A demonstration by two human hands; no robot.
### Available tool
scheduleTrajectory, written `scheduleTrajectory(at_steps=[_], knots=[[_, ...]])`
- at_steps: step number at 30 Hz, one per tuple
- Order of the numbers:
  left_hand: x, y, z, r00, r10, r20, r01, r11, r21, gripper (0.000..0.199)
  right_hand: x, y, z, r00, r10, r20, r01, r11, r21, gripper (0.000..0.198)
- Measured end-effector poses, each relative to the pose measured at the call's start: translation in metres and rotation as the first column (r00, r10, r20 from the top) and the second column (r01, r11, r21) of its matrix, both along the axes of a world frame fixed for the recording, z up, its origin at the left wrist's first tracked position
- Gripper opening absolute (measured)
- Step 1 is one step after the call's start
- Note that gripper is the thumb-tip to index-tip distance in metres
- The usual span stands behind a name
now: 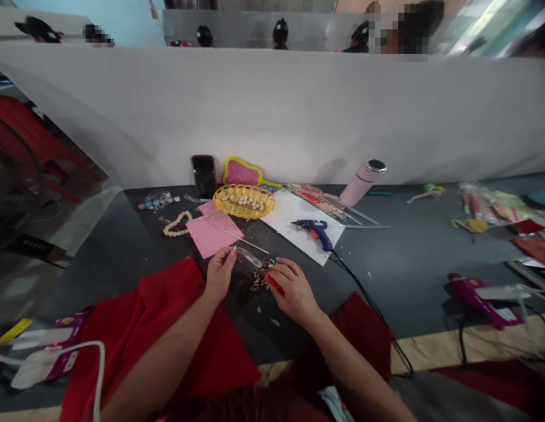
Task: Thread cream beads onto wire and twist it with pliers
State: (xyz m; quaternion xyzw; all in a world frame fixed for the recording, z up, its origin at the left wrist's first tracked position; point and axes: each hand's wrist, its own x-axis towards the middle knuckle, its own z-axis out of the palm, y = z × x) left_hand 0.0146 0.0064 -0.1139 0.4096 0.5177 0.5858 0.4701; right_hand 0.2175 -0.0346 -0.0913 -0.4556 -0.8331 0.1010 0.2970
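While both hands work over the counter (pixel 413 269) on the near side of the yellow basket (pixel 247 215), each is closed on something. Nearer than the basket and a little to its left, the left hand (pixel 220 271) pinches a small pale bit (pixel 234 249) between thumb and fingertip. The right hand (pixel 294 287), nearer than the basket and to its right, curls its fingers over a red piece (pixel 273 282), which is partly hidden by them. Between the hands, straight down from the basket towards the person, small pale pieces (pixel 257 282) lie scattered, with a translucent strip (pixel 251 258) beside them, too blurred to make out fully.

Pink paper (pixel 214 235) lies just nearer than the basket on its left, and a thin stick (pixel 248 242) runs from over it onto the counter. Farther left of the basket lies a pale beaded loop (pixel 171 229). Behind the basket's left end, a phone (pixel 204 177) leans against the white partition (pixel 272 105); directly behind the basket rests a yellow frame with pink strands (pixel 241 172). To the right of the basket lies a white board (pixel 286 214) bearing a blue glue gun (pixel 315 230); farther right of the basket, beyond the glue gun, is a pink bottle (pixel 361 183). Well nearer than the basket, to its left, red cloth (pixel 167 322) drapes over the counter's edge.
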Motion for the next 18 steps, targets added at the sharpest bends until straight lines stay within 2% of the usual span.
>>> scheduleTrajectory(at_steps=[7, 18], knots=[[-0.0028, -0.0016, -0.0004, 0.995, -0.053, -0.089, 0.055, 0.998, 0.014, 0.021, -0.0005, 0.0004, -0.0004, 1.000, -0.002, 0.003, 0.002, 1.000, 0.012, 0.020], [-0.0011, -0.0007, -0.0013, 0.997, -0.036, -0.063, 0.035, 0.999, -0.022, 0.022, -0.0006, 0.0036, 0.0029, 0.998, 0.054, -0.035, -0.053, 0.999, 0.006, 0.017]])
